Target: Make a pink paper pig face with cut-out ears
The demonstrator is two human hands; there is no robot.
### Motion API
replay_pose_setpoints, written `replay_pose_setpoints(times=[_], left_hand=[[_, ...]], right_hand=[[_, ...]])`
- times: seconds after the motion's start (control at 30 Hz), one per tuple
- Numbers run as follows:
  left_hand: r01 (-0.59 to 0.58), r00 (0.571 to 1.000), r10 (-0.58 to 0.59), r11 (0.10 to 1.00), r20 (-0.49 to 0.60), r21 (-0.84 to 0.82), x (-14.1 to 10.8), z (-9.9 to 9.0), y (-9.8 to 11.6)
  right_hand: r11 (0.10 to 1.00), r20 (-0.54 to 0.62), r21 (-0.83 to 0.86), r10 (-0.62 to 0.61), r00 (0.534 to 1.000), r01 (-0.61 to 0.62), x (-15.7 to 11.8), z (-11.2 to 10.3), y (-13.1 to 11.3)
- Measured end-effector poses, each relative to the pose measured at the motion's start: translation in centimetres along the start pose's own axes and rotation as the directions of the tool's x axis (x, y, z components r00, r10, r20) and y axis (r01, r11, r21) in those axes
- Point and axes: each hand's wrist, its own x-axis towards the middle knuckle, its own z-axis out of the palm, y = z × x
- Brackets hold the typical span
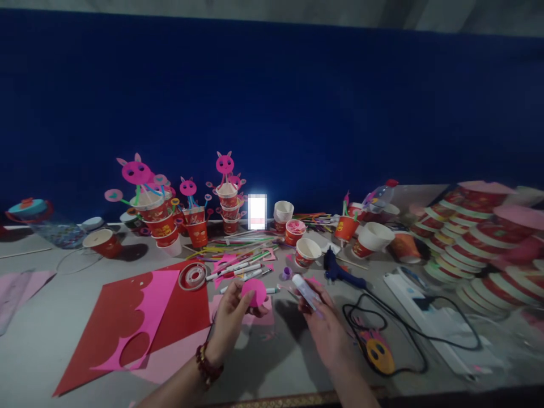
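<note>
My left hand [230, 313], with a beaded bracelet at the wrist, pinches a round pink paper disc [254, 292] between thumb and fingers. In my right hand [326, 323] is a glue stick [305, 289], tilted up and leaning left, its pale tip pointing away from me. Disc and stick are apart. A small purple cap [287, 273] stands on the table just beyond, between the two hands. Beneath the left hand lies a light pink paper piece [263, 316], and several markers [238, 271] lie behind it.
Red paper [97, 317] and cut pink paper [159, 294] lie left, beside a tape roll [193, 276]. Paper cups with pink faces [136, 171] stand behind. A blue glue gun [340, 272], its black cord [395, 323], a power strip [429, 323] and stacked cups [467, 243] fill the right.
</note>
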Motion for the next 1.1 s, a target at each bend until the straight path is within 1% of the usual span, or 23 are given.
replay_pose_setpoints(times=[0.03,0.1,0.2,0.3,0.33,0.37,0.4,0.43,0.47,0.5,0.53,0.57,0.6,0.63,0.67,0.73,0.83,0.97,1.1], left_hand=[[0.004,1.0,-0.004,1.0,-0.004,-0.004,0.0,-0.1,0.0],[0.004,1.0,-0.004,1.0,0.001,-0.005,0.1,-0.3,-0.1],[-0.023,1.0,0.023,1.0,-0.002,0.012,0.2,-0.6,-0.1],[-0.063,0.997,0.065,0.997,-0.04,0.053,0.5,-0.8,0.0],[-0.069,0.996,0.072,0.996,-0.054,0.065,0.6,-0.9,0.0],[-0.068,0.995,0.073,0.995,-0.066,0.072,0.7,-1.0,0.0],[-0.061,0.995,0.067,0.995,-0.075,0.073,0.8,-1.0,-0.1],[-0.048,0.996,0.054,0.996,-0.077,0.069,0.9,-1.0,-0.1],[-0.035,0.996,0.04,0.997,-0.076,0.062,1.0,-1.0,-0.2],[-0.025,0.997,0.029,0.998,-0.069,0.056,1.1,-1.0,-0.3],[-0.02,0.998,0.023,0.998,-0.059,0.052,1.1,-0.9,-0.4],[-0.019,0.998,0.022,0.998,-0.05,0.052,1.1,-0.9,-0.4],[-0.024,0.999,0.026,0.998,-0.046,0.055,1.1,-1.0,-0.5],[-0.029,0.999,0.032,0.998,-0.044,0.059,1.1,-1.0,-0.5],[-0.035,0.998,0.038,0.997,-0.045,0.064,1.0,-1.0,-0.5],[-0.042,0.998,0.045,0.997,-0.049,0.07,1.0,-1.1,-0.4],[-0.032,0.998,0.036,0.997,-0.05,0.077,1.0,-1.0,-0.2],[-0.033,0.998,0.036,0.997,-0.046,0.065,1.1,-0.9,0.0],[-0.047,0.999,0.049,0.995,-0.021,0.092,1.0,-0.9,-0.2]], right_hand=[[0.999,0.005,0.021,0.036,0.999,-0.036,0.0,-0.3,0.0],[0.997,0.021,0.007,0.082,0.996,-0.082,-0.1,-0.9,0.1],[0.995,0.062,-0.065,0.086,0.994,-0.082,-0.3,-1.7,0.8],[0.978,0.065,-0.21,0.016,0.998,-0.002,0.1,-2.3,1.9],[0.955,0.064,-0.293,-0.03,0.998,0.047,0.4,-2.5,2.1],[0.912,0.076,-0.393,-0.091,0.993,0.114,0.8,-2.7,2.1],[0.841,0.106,-0.504,-0.163,0.981,0.195,1.2,-2.7,1.9],[0.737,0.165,-0.614,-0.23,0.959,0.282,1.8,-2.7,1.5],[0.604,0.241,-0.709,-0.28,0.929,0.365,2.4,-2.6,1.0],[0.455,0.321,-0.778,-0.305,0.897,0.433,2.9,-2.4,0.4],[0.319,0.384,-0.82,-0.309,0.87,0.475,3.5,-2.2,-0.2],[0.206,0.428,-0.843,-0.303,0.852,0.497,4.0,-1.9,-0.8],[0.117,0.459,-0.854,-0.289,0.84,0.507,4.5,-1.7,-1.2],[0.053,0.479,-0.858,-0.273,0.834,0.51,4.9,-1.4,-1.5],[0.009,0.493,-0.859,-0.257,0.831,0.512,5.3,-1.3,-1.6],[-0.042,0.512,-0.855,-0.222,0.83,0.517,5.9,-1.2,-1.5],[-0.075,0.517,-0.855,-0.171,0.838,0.513,6.3,-1.3,-1.1],[-0.095,0.518,-0.855,-0.104,0.849,0.51,6.3,-1.2,-1.5],[-0.092,0.523,-0.852,-0.082,0.848,0.516,6.1,-0.8,-2.3]])
